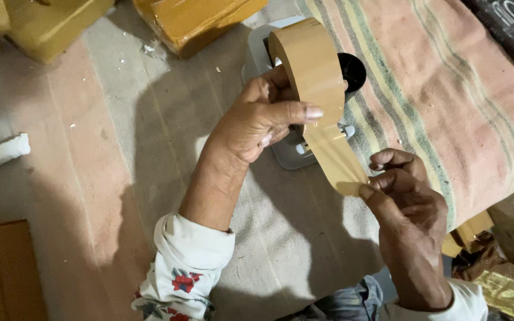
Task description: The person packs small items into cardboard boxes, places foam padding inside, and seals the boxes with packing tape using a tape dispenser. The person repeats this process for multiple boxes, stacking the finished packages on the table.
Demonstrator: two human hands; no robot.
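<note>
Brown packing tape roll [310, 62] on its grey plastic dispenser [290, 151] sits at upper centre, gripped by my left hand [260, 119]; my right hand [403, 190] pinches the pulled-out tape strip [334, 157] lower right, above the striped blanket [447, 89].

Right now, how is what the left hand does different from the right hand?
The left hand wraps around the brown tape roll on its grey dispenser, held higher up. The right hand sits lower and only pinches the loose tape end with its fingertips. Both touch the same tape.
</note>
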